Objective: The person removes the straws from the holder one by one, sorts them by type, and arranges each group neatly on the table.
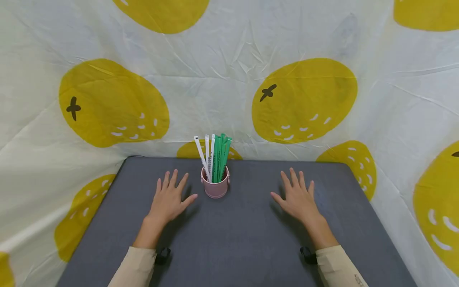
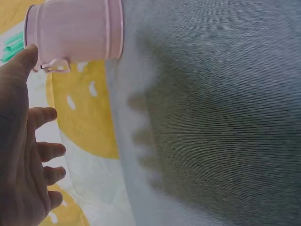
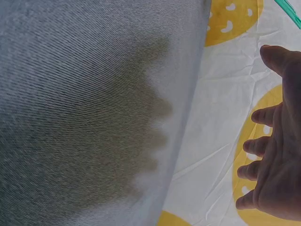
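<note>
A small pink bucket (image 1: 216, 190) stands upright near the back of the grey table. In it lean several green paper-wrapped sticks (image 1: 220, 159) and three white ones (image 1: 202, 157), slim like wrapped straws. My left hand (image 1: 170, 201) hovers palm down to the left of the bucket, fingers spread, holding nothing; its thumb points toward the bucket. In the left wrist view the bucket (image 2: 73, 30) shows beyond that thumb, with a looped handle. On the other side, farther from the bucket, my right hand (image 1: 297, 199) is also spread above the table with nothing in it.
The grey table (image 1: 236, 247) fills the lower middle, its back edge meeting a white cloth (image 1: 215, 99) printed with large yellow fruit shapes. The cloth also hangs along both sides. Dark bands with small devices (image 1: 163, 256) sit at both wrists.
</note>
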Tool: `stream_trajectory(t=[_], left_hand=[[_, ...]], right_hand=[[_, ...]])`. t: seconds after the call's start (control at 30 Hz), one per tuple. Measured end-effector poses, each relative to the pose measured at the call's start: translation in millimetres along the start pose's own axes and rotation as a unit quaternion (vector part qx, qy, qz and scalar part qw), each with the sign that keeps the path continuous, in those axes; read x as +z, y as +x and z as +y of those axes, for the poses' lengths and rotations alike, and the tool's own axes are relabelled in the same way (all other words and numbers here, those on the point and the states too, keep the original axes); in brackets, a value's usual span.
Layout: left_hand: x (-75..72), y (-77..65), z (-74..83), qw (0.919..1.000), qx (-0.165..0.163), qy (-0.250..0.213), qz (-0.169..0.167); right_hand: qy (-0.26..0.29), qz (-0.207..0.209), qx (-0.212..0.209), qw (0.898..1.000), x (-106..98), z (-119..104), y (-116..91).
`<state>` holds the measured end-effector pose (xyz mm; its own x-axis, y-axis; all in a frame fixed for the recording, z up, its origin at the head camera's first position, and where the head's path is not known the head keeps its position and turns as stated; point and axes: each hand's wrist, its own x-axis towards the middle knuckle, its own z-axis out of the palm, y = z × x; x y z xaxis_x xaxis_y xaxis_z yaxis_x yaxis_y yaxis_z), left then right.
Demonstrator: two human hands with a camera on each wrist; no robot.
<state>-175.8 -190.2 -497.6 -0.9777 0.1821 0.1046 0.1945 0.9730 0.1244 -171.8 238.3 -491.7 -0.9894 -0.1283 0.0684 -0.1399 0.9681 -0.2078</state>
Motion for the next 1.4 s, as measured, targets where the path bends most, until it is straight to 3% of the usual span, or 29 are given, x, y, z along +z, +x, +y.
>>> stream_trajectory(t=[0.5, 0.77, 0.97, 1.17, 1.27, 1.4], left_hand=[[-8.2, 16.2, 10.8, 0.9991, 0.026, -0.031, -0.014], [-5.5, 28.0, 12.9, 0.9939, 0.034, -0.105, -0.001], [-2.3, 36.2, 13.6, 0.9846, 0.039, -0.17, 0.007], [2.1, 43.4, 15.8, 0.9726, 0.02, -0.231, 0.011], [5.8, 47.3, 17.0, 0.9623, 0.017, -0.27, 0.026], [12.7, 51.9, 19.7, 0.9415, 0.015, -0.333, 0.048]], right_hand=[[0.042, -0.01, -0.011, 0.999, -18, -9, 20], [0.076, -0.006, -0.019, 0.997, -29, -16, 33], [0.133, -0.014, -0.033, 0.991, -37, -27, 43], [0.161, -0.023, -0.047, 0.986, -46, -37, 53], [0.165, -0.026, -0.058, 0.984, -50, -42, 58], [0.192, -0.031, -0.077, 0.978, -53, -50, 66]])
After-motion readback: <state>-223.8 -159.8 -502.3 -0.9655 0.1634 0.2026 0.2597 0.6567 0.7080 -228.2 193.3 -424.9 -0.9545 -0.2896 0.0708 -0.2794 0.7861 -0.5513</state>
